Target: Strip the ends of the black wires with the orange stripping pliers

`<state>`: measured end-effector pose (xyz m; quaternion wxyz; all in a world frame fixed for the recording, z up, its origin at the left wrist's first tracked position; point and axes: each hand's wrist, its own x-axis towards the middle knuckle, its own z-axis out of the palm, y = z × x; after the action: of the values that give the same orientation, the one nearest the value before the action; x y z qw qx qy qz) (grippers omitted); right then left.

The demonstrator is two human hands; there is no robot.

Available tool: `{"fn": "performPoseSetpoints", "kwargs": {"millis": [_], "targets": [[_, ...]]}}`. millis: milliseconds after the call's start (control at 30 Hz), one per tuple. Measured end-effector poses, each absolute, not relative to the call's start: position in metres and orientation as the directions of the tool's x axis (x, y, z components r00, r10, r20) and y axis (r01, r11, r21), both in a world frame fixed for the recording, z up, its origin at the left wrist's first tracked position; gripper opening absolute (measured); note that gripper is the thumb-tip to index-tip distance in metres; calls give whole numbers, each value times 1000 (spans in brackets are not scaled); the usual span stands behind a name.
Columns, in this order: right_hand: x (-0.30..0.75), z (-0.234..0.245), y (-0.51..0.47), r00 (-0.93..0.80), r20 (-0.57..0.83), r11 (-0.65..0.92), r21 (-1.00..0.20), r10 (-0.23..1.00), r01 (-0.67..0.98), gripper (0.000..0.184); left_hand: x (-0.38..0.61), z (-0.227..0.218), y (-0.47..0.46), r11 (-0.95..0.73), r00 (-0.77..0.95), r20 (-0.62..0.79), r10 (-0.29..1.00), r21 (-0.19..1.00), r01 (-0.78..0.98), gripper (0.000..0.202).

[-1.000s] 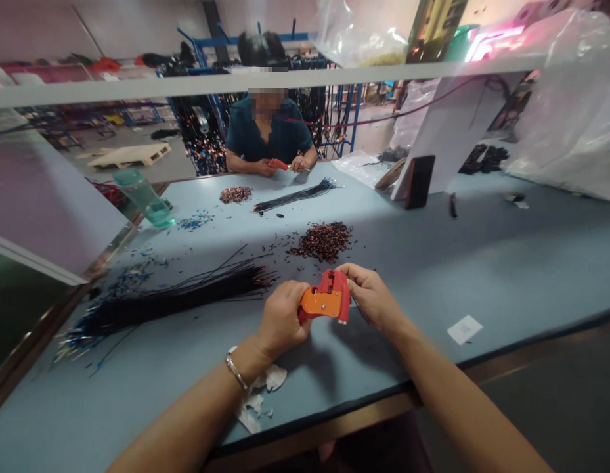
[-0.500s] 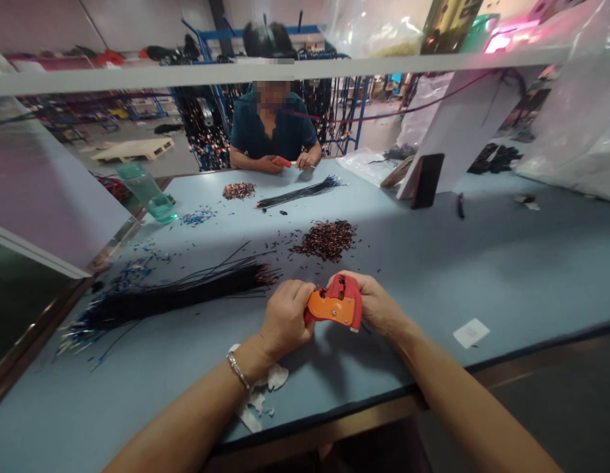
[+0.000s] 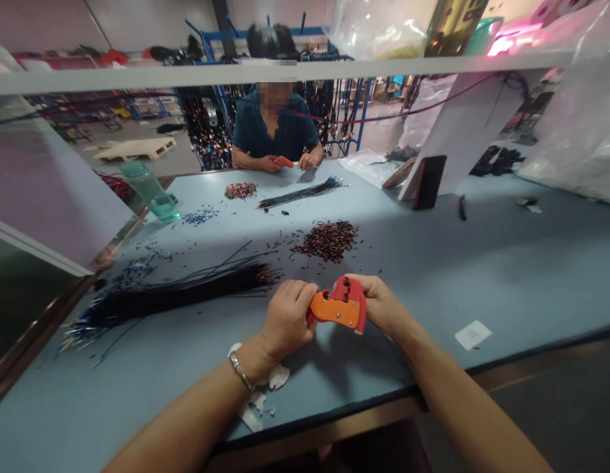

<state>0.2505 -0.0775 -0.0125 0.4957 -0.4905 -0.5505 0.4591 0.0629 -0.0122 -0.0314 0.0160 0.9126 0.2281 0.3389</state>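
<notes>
My left hand point(image 3: 291, 312) is closed round the handles of a red and orange wire stripper point(image 3: 337, 312). The tool is held above the table, its head pointing right. Close against that head, my right hand point(image 3: 378, 303) has its fingers bent; the fingertips are hidden behind the tool, and whatever they pinch cannot be made out. To the left lies a thick bundle of black wires point(image 3: 181, 292), with blue and bare ends at its left and copper ends at its right. Beyond the stripper is a heap of short black and copper scraps point(image 3: 329, 240).
Across the table point(image 3: 531, 263) a person point(image 3: 275, 131) holds a red tool near a smaller wire bundle point(image 3: 302, 192). A phone point(image 3: 429, 182) leans on a white upright. A green bottle point(image 3: 151, 192), a paper label point(image 3: 473, 335) and a shelf bar point(image 3: 186, 73) are around.
The view has shifted slightly. The wire stripper and both hands sit a touch farther right and lower. A small blue bit below my right hand no longer shows.
</notes>
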Motion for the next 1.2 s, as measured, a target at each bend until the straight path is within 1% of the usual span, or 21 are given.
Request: {"fn": "performPoseSetpoints", "kwargs": {"millis": [167, 300, 633, 833, 1033, 1200], "targets": [[251, -13, -78, -55, 83, 90, -989, 995, 119, 7, 63, -31, -12, -896, 677, 601, 425, 174, 408, 25], [250, -11, -78, -56, 101, 108, -985, 993, 135, 6, 63, -30, -13, -898, 676, 603, 423, 178, 402, 24], [247, -12, -77, -42, 91, 96, -989, 995, 116, 5, 63, -30, -13, -896, 687, 585, 431, 190, 400, 18], [245, -13, -77, -46, 86, 89, -994, 995, 65, 8, 62, -32, -13, -892, 681, 583, 444, 218, 395, 12], [242, -10, -77, -56, 49, 49, -999, 997, -10, 10, 62, -34, -14, -880, 656, 590, 470, 259, 398, 4], [242, -8, -78, -59, 23, 21, -1000, 998, -21, 13, 61, -34, -13, -878, 655, 588, 474, 258, 404, 6]]}}
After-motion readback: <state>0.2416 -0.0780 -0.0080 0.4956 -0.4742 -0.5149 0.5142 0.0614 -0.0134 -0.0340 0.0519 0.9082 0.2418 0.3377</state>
